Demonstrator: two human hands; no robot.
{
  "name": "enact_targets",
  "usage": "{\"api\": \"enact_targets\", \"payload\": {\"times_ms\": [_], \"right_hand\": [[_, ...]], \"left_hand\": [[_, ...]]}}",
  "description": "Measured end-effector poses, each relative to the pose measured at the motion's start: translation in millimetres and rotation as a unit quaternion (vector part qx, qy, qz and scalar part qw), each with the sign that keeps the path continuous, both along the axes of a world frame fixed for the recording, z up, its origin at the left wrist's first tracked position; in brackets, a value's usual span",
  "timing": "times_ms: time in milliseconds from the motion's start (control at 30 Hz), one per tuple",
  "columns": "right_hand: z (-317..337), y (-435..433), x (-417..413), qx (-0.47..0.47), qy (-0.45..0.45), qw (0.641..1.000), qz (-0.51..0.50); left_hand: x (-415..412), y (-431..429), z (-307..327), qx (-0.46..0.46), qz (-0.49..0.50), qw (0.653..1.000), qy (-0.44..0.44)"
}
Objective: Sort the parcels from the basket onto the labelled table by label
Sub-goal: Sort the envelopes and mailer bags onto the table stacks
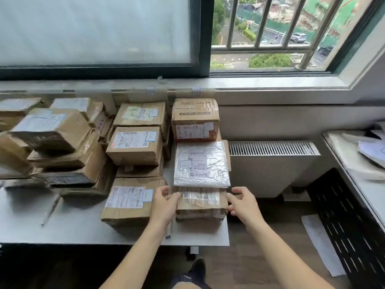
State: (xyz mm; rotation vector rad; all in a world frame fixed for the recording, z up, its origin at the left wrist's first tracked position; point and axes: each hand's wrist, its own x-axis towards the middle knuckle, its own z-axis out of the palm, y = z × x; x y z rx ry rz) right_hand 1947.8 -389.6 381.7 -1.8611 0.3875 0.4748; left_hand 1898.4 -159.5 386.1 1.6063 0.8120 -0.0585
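Observation:
A flat cardboard parcel (201, 202) with a taped label lies at the front right of the grey table (73, 222). A silver foil parcel (201, 163) rests partly on its far edge. My left hand (164, 203) is at the parcel's left side, fingertips touching its near-left corner. On the other side, my right hand (243, 203) touches the right edge with fairly straight fingers. Neither hand wraps around the parcel. Behind the silver parcel stands a taller brown box (194, 119). The basket is out of view.
Stacks of brown boxes (135, 146) fill the middle and left of the table, one box (129, 202) right beside my left hand. Small label tags (195, 90) hang on the sill. A radiator (273, 163) and a black perforated rack (350, 222) stand to the right.

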Motion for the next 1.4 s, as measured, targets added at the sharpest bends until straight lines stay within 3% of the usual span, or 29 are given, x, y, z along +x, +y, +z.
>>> {"api": "enact_targets", "payload": {"times_ms": [233,467,767,1033,1167,1400], "right_hand": [[-3,17,-91,0.069,-0.01,0.997,0.044],[-24,59,-205,0.161,0.068,0.982,0.077],[-20,140,-283,0.166,0.131,0.959,0.191],[-23,265,-333,0.125,0.121,0.947,0.27],[-27,344,-377,0.094,0.113,0.943,0.299],[-20,482,-441,0.055,0.108,0.926,0.357]], "left_hand": [[-111,-13,5,-0.038,0.075,0.996,-0.003],[-234,-11,-5,-0.096,0.196,0.975,0.045],[-331,49,2,-0.093,0.305,0.948,0.019],[-412,146,-16,-0.148,0.403,0.903,-0.018],[-448,229,-28,-0.202,0.444,0.872,-0.039],[-502,363,-27,-0.233,0.471,0.849,-0.059]]}}
